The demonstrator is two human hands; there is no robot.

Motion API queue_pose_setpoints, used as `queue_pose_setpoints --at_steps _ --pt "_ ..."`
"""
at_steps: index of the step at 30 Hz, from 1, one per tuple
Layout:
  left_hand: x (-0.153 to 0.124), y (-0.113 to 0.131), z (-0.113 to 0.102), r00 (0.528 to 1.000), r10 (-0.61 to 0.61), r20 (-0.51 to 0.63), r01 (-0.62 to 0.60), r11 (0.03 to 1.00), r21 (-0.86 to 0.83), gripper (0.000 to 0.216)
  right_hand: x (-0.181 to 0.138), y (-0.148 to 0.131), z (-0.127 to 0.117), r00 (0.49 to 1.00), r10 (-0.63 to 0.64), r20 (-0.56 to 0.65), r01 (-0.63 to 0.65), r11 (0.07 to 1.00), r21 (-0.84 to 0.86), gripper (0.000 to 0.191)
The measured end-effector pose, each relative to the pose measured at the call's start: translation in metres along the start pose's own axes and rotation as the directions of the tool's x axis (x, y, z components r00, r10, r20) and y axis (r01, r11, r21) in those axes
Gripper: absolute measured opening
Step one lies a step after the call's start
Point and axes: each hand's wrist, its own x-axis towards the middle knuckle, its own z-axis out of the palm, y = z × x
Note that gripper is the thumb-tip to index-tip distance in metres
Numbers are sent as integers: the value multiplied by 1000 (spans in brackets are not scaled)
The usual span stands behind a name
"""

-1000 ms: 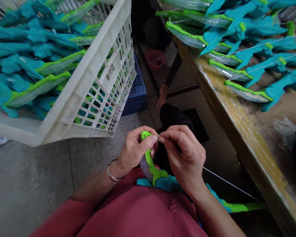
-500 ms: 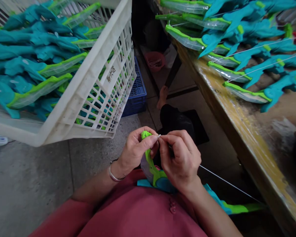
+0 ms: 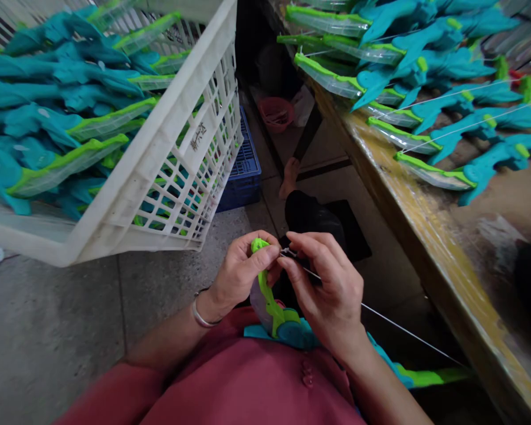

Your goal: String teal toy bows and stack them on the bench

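**Between crate and table, a toy bow with the near end of its string seemingly unfinished**

From the head camera, the only view, the green-and-teal toy bow (image 3: 272,307) lies across the person's lap, off the left edge of the table (image 3: 407,218) and near the lower right corner of the white crate (image 3: 159,130). The left hand (image 3: 248,268) has its thumb and forefinger closed on the bow's upper green tip (image 3: 259,243). The right hand (image 3: 327,277) is loosely curled, its thumb and forefinger a little apart around a small twisted loop (image 3: 287,252); no firm pinch shows, and whether the other fingers hold the cord cannot be told.

A white string (image 3: 407,330) runs straight from behind that hand toward the far green end (image 3: 438,376), below the table edge. That end seems to be attached, though the join is too dim to confirm. At the near tip the loop sits beside the green part, so this fastening looks begun but not complete.

Along the table's left edge lie more bows (image 3: 442,69), at least two with strings across them. Others (image 3: 66,88) fill the crate up to its rim; whether those are strung cannot be made out.
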Motion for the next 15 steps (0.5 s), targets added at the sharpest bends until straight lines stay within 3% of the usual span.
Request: queue_pose_setpoints --at_steps 5,11,15 --pt "1 4 -3 998 -19 58 15 997 79 26 6 5 -3 999 -17 47 15 1000 26 10" --pt "14 8 5 978 -39 207 37 999 14 28 -8 -10 -40 991 -67 117 101 945 -312 18" --pt "33 6 21 906 -27 423 77 992 -100 33 -14 -21 -36 989 -140 50 147 865 -479 23"
